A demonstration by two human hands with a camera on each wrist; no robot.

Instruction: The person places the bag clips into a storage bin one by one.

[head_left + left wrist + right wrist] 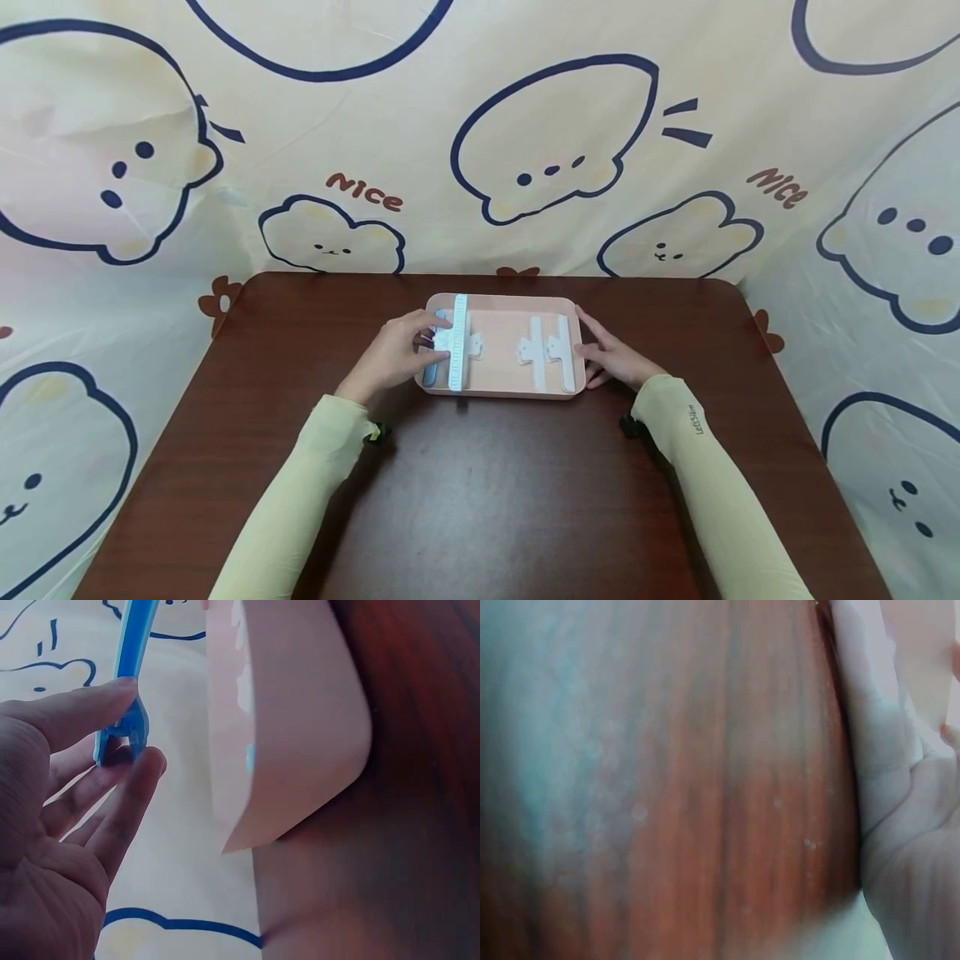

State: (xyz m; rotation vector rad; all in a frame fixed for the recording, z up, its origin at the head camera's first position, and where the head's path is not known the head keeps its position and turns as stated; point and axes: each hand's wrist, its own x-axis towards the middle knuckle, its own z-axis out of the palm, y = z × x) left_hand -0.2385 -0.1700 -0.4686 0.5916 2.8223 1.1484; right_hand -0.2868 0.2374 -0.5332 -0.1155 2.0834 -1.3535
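Your left hand (397,354) is at the left end of the pink tray (504,392), fingers curled around a blue sealing clip (430,367); the left wrist view shows the thumb and fingers (112,802) pinching the clip's (127,690) handle end just beside the tray's outer wall (300,735). Next to that clip, a white bag clip (457,343) with a ridged bar lies inside the tray near its left end, running front to back. Your right hand (611,358) rests against the tray's right wall with fingers straight and relaxed, holding nothing; the right wrist view shows only its palm (907,825) close against the reddish-brown wood. Two more white clips (551,352) lie side by side in the right half of the tray, just beside that hand. The tray sits at the middle of the dark brown tabletop (480,500), toward its far edge. Your pale yellow-green right sleeve (697,433) carries small printed lettering that seems to read "Let'Slim", though it is too small to be sure. The cream backdrop cloth (480,125) behind the tabletop has navy-outlined cartoon bears and the word "Nice" (363,192) in brown, printed again at the right (776,187).
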